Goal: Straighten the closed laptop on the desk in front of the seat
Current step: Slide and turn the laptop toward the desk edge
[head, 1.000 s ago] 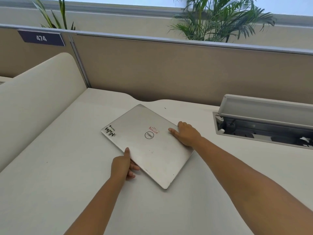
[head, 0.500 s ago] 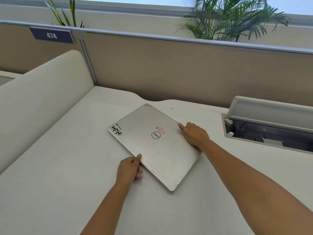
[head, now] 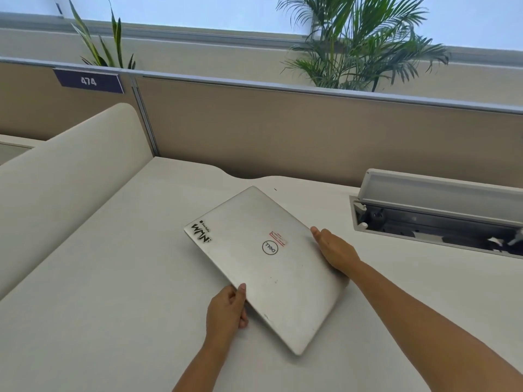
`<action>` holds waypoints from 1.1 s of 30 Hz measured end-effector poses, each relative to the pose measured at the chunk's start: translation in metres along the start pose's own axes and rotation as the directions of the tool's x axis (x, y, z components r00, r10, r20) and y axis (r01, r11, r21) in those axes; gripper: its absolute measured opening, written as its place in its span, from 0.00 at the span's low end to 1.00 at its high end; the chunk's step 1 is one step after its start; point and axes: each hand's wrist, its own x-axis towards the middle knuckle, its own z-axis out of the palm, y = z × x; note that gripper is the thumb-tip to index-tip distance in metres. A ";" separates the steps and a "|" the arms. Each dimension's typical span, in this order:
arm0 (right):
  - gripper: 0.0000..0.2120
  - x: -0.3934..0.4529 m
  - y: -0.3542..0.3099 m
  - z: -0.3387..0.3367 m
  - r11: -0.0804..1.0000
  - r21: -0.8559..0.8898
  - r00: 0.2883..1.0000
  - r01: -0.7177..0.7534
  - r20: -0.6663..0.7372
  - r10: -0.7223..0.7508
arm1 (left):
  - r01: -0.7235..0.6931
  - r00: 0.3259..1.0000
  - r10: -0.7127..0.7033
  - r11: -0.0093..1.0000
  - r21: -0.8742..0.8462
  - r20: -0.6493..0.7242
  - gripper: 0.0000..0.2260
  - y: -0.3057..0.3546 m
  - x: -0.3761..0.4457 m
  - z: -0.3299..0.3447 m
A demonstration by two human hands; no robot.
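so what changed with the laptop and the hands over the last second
Little changed. The left hand shifted its hold on the near left edge of the closed Dell laptop, thumb now on top at the rim. The right hand stayed on the right edge. The laptop remains angled on the desk; any turn is too slight to tell apart from the camera's own shift. The cable tray stayed open.

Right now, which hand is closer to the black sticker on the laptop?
Left. The left hand holds the edge below the sticker; the right hand is across the laptop.
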 end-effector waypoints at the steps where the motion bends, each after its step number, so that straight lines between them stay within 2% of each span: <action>1: 0.31 -0.007 0.006 -0.001 1.000 0.014 1.000 -0.017 0.003 0.017 | 0.002 1.000 -0.002 1.000 -0.020 0.004 0.18 -0.001 -0.007 0.003; 7: 0.38 -0.052 0.035 -0.007 0.991 0.102 0.997 -0.082 0.026 0.079 | -0.023 0.999 0.024 1.000 -0.014 0.046 0.18 -0.008 -0.044 0.015; 15: 0.36 -0.105 0.059 -0.014 0.981 0.141 0.991 -0.131 0.051 0.125 | -0.009 0.992 0.010 1.000 -0.001 0.129 0.17 -0.015 -0.086 0.023; 24: 0.32 -0.161 0.075 -0.017 0.987 0.074 0.990 -0.142 0.030 0.140 | 0.028 0.982 -0.037 0.998 0.051 0.183 0.18 -0.031 -0.135 0.027; 33: 0.35 -0.199 0.100 -0.016 0.985 0.074 0.987 -0.157 -0.021 0.159 | -0.003 0.963 -0.030 0.992 0.123 0.266 0.17 -0.036 -0.175 0.033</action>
